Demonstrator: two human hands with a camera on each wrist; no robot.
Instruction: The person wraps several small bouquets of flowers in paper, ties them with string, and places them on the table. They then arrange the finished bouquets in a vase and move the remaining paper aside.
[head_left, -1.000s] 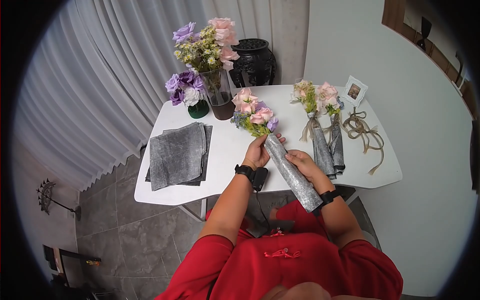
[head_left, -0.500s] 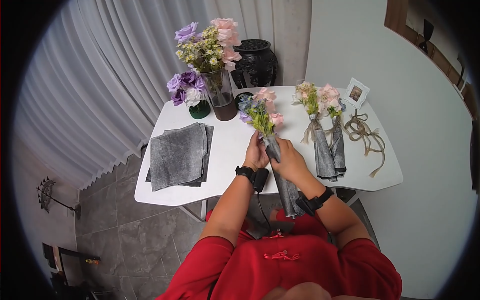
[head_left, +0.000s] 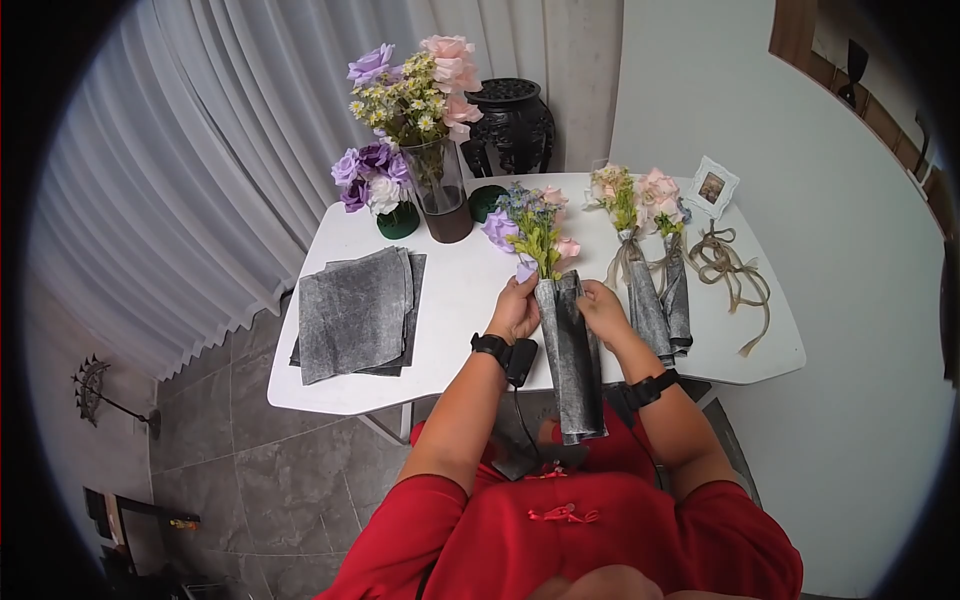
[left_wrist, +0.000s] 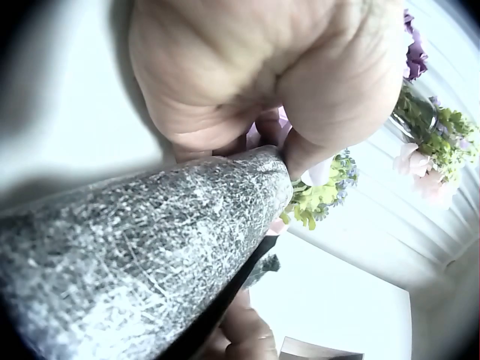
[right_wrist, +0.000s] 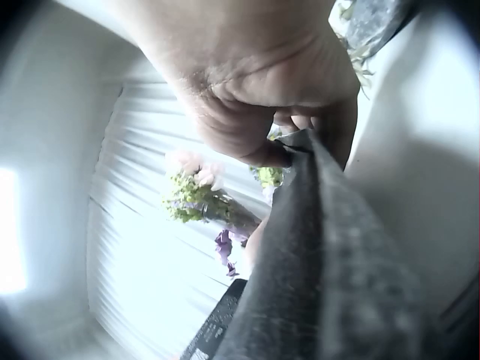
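A bouquet (head_left: 540, 226) of lilac and pink roses with small blue flowers and green sprigs rises from a sleeve of grey wrapping paper (head_left: 568, 375), which hangs past the table's near edge. My left hand (head_left: 515, 308) grips the paper's upper end, just under the blooms. At the other side, my right hand (head_left: 606, 314) pinches the paper's top edge between thumb and fingers. A fold of paper stands up from that pinch in the right wrist view, darker on its inner face. In the left wrist view the mottled sleeve (left_wrist: 150, 255) runs out from beneath my palm.
Grey sheets (head_left: 355, 312) are stacked at the table's left. Behind stand a glass vase (head_left: 437, 190) of flowers and a green pot (head_left: 398, 220) of purple roses. Two wrapped bouquets (head_left: 650, 300), a coil of twine (head_left: 730, 262) and a white picture frame (head_left: 712, 187) are at the right.
The bouquet has turned in my hands and swung more upright. My right hand moved from the sleeve's lower side up across it, then out to its right top edge, drawing a fold open.
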